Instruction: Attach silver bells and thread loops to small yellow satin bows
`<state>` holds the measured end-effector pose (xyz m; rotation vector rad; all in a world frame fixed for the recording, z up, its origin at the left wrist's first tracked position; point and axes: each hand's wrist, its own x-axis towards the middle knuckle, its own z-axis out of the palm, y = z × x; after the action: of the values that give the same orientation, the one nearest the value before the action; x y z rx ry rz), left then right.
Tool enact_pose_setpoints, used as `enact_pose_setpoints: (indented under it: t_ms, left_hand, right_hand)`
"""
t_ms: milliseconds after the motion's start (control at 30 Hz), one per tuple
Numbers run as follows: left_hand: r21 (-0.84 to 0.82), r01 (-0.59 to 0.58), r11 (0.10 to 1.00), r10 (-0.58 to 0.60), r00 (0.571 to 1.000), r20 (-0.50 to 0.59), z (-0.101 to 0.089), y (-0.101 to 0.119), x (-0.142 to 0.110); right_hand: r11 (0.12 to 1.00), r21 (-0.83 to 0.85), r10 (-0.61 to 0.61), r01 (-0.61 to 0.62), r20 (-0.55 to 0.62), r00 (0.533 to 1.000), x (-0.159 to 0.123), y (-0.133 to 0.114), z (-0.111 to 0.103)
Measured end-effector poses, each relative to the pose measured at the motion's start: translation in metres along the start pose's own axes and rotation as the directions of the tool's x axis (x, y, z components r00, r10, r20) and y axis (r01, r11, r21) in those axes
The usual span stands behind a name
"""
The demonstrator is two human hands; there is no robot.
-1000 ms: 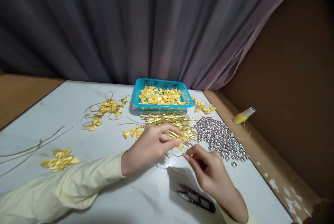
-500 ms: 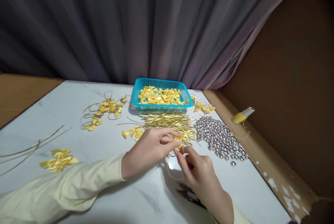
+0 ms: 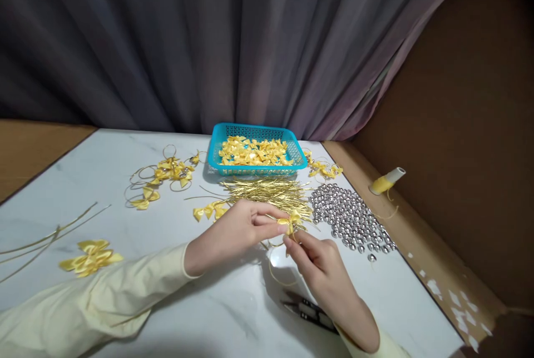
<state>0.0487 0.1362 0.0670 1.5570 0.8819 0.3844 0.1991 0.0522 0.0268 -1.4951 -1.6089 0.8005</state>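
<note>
Left hand: grip closed on a yellow bow, thumb and fingertips on its left side, probably so its middle faces the other hand. Right hand: grip pinched just below the bow, seemingly on a thin cord; fingers hide the exact contact. A slack curve of cord hangs below, so likely no tension there.

Bow is held between both hands, over the counter. Gold cords lie bunched just beyond, presumably for quick pickup. Silver beads spread to the right, near the right hand. Blue basket behind the cords corrals loose bows, I'd guess against scatter. Looped bows sit left, likely set apart deliberately. Black snips lie near the right wrist, partly hidden by it; handy spot.
</note>
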Motion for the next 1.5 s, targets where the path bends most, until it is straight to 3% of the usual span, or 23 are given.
enact_pose_setpoints:
  t_ms: [733, 1300, 1500]
  left_hand:
    - [0.007, -0.001, 1.0, 0.002, 0.997, -0.072, 0.003, 0.001, -0.002]
    - [-0.005, -0.085, 0.996, 0.082, 0.98, -0.181, 0.011, -0.003, -0.003]
    - [-0.054, -0.071, 0.996, 0.061, 0.984, -0.169, 0.012, -0.006, -0.002]
  right_hand:
    - [1.0, 0.013, 0.002, -0.003, 0.027, 1.0, 0.004, 0.001, -0.001]
    - [0.998, -0.051, -0.033, 0.035, 0.028, 0.999, 0.004, -0.001, -0.002]
    - [0.997, -0.047, -0.054, 0.055, 0.019, 0.998, 0.003, -0.002, -0.001]
